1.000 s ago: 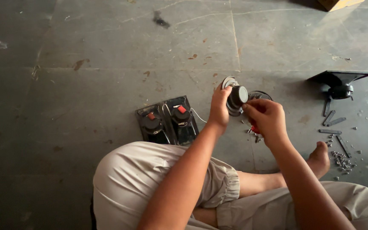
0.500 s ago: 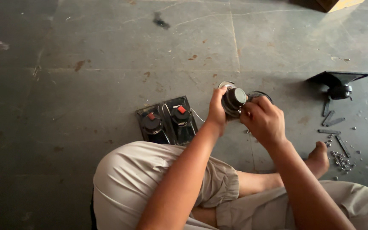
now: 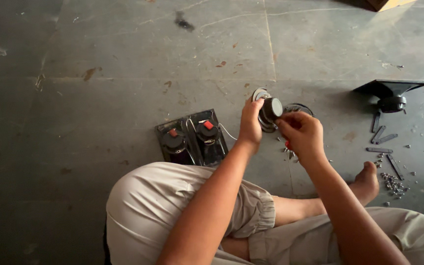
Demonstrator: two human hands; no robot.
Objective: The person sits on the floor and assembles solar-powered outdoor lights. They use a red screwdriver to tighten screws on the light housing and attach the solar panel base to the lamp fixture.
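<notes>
My left hand grips the small round speaker by its rim, my right hand pinches its dark back, above the grey floor beside a black terminal plate.

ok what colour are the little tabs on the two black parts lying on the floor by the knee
Red, one tab on each of the two black parts; the head view shows them clearly.

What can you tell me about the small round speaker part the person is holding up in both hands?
The small round speaker part looks like a bare speaker driver: a dark, cylindrical magnet at the back facing the camera, with a thin silvery metal rim around it. It is held above the grey floor, tilted on its side. The left hand clasps its rim from the left, and the right hand touches it with its fingertips from the right. A thin pale wire runs nearby; whether it is attached is unclear.
</notes>
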